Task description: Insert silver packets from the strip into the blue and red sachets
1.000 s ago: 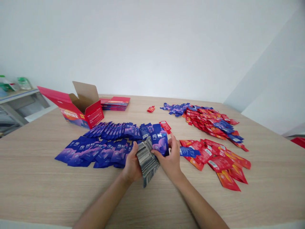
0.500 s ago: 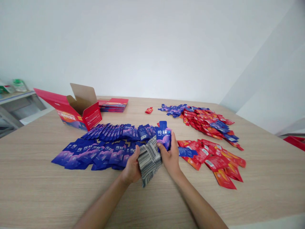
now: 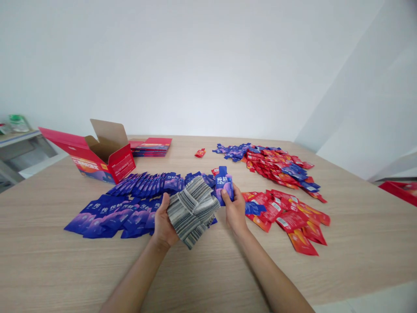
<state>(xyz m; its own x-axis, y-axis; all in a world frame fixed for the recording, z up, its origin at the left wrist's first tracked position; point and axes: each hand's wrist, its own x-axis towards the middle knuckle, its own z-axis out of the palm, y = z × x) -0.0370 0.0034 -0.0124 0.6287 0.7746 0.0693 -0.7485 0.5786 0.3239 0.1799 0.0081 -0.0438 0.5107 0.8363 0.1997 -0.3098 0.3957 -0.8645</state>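
Note:
My left hand (image 3: 163,227) is wrapped round the left side of a folded grey striped cloth (image 3: 193,208), thumb on its near face. A band of the same striped fabric crosses the cloth. In my right hand (image 3: 236,214) a blue-purple spouted pouch (image 3: 223,180) stands upright, pinched under the thumb with its printed face towards me. Just beyond the cloth, overlapping rows of blue pouches (image 3: 107,215) lie on the table, partly hidden by the cloth and left hand. Red pouches (image 3: 291,219), with one blue pouch (image 3: 254,208) among them, lie right of my right hand.
An open red carton (image 3: 121,164) stands at the left with its flaps up. Behind it lies a stack of flat red cartons (image 3: 156,145). A mixed heap of red and blue pouches (image 3: 273,165) covers the back right. One red pouch (image 3: 200,153) lies alone near the back.
My left hand has shifted left with the cloth, turning its broad face more towards me and apart from the right hand. The right hand still holds the blue pouch; the view has shifted slightly.

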